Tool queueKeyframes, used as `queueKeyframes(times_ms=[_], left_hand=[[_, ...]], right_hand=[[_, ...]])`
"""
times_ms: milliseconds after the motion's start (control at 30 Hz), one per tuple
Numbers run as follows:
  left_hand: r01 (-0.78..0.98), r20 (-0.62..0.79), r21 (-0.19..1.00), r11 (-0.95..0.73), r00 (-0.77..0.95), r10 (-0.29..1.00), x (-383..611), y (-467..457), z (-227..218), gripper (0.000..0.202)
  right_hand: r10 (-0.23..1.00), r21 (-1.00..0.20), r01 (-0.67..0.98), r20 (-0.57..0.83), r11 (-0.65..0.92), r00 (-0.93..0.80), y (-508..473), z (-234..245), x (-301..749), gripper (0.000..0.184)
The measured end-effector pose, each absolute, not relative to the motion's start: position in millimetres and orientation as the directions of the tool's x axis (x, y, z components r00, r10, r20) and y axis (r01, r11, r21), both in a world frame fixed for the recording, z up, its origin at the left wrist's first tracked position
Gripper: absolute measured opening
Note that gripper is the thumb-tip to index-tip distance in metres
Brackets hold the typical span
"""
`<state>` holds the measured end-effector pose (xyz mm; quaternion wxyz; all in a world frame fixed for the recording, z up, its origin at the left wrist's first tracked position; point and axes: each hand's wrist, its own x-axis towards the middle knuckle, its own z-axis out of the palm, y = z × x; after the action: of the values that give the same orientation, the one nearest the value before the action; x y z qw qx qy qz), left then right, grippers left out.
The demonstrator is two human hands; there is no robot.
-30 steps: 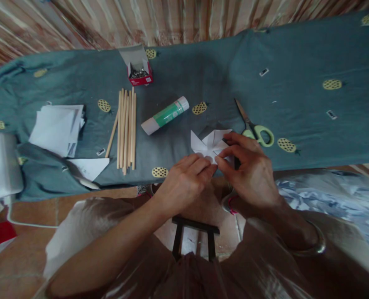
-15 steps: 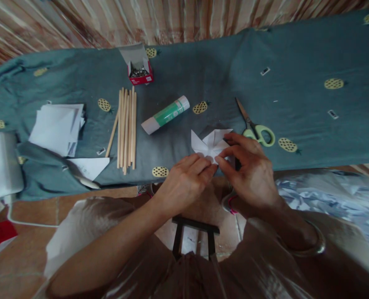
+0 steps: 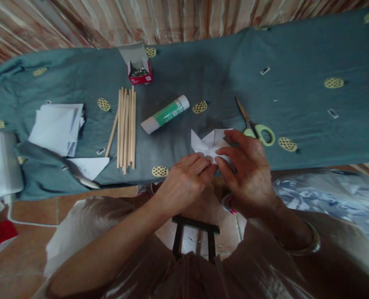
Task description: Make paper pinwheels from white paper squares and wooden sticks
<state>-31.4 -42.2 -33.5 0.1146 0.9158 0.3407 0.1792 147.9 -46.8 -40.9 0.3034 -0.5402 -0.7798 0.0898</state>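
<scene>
A folded white paper pinwheel (image 3: 211, 140) lies at the near edge of the cloth-covered table, its pointed blades fanned out. My left hand (image 3: 187, 176) is closed on its near left side, fingertips pressed together at the paper. From the right, my right hand (image 3: 249, 166) reaches over the pinwheel. Its thumb and index finger are a little apart close to the paper's middle, and another finger touches the far right blade. The hands cover the pinwheel's near part. Green-handled scissors (image 3: 260, 132) lie just beyond my right hand. A glue stick (image 3: 168, 113) lies beyond the pinwheel, to the left.
Several wooden sticks (image 3: 126, 128) lie left of the glue stick. Behind them stands an open red box (image 3: 140, 77) of small metal pieces. White paper sheets (image 3: 55, 128), a cut paper piece (image 3: 91, 167) and a white device (image 3: 0, 166) with a cord are at left.
My right thumb and index finger have spread slightly apart, the index finger lifting away from the thumb. My left hand and the pinwheel stay in place.
</scene>
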Motion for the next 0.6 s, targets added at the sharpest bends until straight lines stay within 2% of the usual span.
queueKeyframes(times_ms=[133,467,600], left_hand=[[0.581,0.257,0.338,-0.741,0.7,0.666,-31.5,-42.7,-33.8,0.02],[0.58,0.254,0.337,-0.742,0.703,0.665,-31.2,-42.2,-32.9,0.021],[0.583,0.246,0.332,-0.742,0.706,0.664,-31.1,-42.0,-32.7,0.021]], right_hand=[[0.898,-0.449,0.8,0.37,0.398,-0.239,-46.8,-42.7,149.0,0.018],[0.928,-0.521,0.778,0.307,0.351,-0.213,-46.4,-42.6,148.9,0.016],[0.917,-0.491,0.788,0.326,0.371,-0.229,-46.3,-42.6,149.0,0.015]])
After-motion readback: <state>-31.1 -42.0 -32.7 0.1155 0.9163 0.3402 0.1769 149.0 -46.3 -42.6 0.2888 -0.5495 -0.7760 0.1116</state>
